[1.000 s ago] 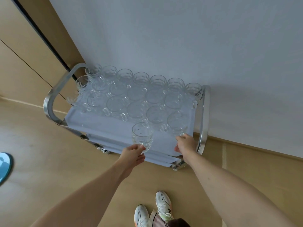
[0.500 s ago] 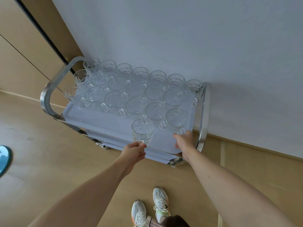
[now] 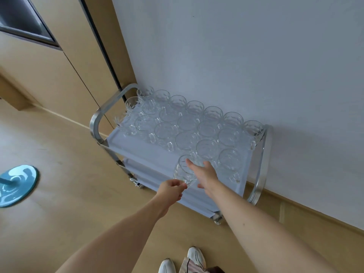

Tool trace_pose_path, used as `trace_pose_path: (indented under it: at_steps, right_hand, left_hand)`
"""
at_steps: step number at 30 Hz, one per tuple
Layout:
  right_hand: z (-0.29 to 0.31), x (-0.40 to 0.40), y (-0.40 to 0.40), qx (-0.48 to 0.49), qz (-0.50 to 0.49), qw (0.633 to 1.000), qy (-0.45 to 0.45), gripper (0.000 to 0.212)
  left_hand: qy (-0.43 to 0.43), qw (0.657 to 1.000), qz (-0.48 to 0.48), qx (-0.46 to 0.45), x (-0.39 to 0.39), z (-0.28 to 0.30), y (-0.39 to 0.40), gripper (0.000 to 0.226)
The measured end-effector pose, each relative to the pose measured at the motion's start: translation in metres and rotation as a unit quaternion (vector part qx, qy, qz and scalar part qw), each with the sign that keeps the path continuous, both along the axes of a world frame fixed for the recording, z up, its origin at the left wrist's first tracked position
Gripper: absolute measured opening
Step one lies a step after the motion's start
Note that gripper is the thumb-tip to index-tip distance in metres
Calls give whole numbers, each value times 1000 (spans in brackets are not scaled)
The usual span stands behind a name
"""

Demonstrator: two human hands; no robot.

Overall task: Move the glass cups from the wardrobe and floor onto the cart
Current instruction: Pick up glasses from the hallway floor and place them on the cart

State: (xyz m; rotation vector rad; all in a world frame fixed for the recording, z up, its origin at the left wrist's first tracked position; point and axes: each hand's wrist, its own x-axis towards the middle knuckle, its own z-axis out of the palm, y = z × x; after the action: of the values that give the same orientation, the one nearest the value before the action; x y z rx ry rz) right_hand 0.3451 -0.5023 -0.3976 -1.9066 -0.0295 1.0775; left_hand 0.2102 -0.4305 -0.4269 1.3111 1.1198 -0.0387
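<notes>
Both arms reach forward over the cart (image 3: 260, 166): the left hand (image 3: 171, 191) pinches a glass (image 3: 185, 171) by its base above the near shelf edge, and the right hand (image 3: 204, 172), fingers straight, touches its right side. Just beyond both hands, rows of cups (image 3: 189, 123) crowd the shelf; far left of them a blue disc (image 3: 16, 185) lies on the floor.

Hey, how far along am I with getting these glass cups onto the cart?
Mostly done, it seems: rows of glass cups already fill the back of the cart top. In hand: your left hand pinches one glass cup at its base above the front edge, with your right hand against its side. Left: set it down on the bare front strip. The wardrobe's inside is out of view, so remaining cups can't be counted.
</notes>
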Motion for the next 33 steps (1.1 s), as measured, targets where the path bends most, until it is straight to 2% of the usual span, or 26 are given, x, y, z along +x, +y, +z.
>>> trace_pose_path:
  at_steps: [4,7,11,15,19,24,28,33]
  right_hand:
    - [13,-12,30,-8,43,999,-32,118]
    - [19,-21,53,-27,81,993,-78,112]
    - [25,-31,78,-16,94,987,-127,98]
    - [29,-38,99,13,117,981,-154,97]
    - [32,-45,130,13,167,962,-216,104]
    - [25,-55,177,10,190,950,-248,110]
    - [19,-71,224,-3,188,946,-263,114]
    - [8,-90,281,-36,169,950,-260,110]
  left_hand:
    - [13,999,-15,49,-9,11,10,18]
    - [12,998,-4,68,-14,18,16,26]
    - [-7,997,8,77,-25,25,28,22]
    - [-2,996,-7,89,-43,32,50,25]
    - [78,980,35,179,-68,30,98,25]
    - [156,955,12,250,-93,21,169,54]
    - [176,941,-41,286,-99,13,229,60]
    - [169,934,-96,300,-106,1,297,64]
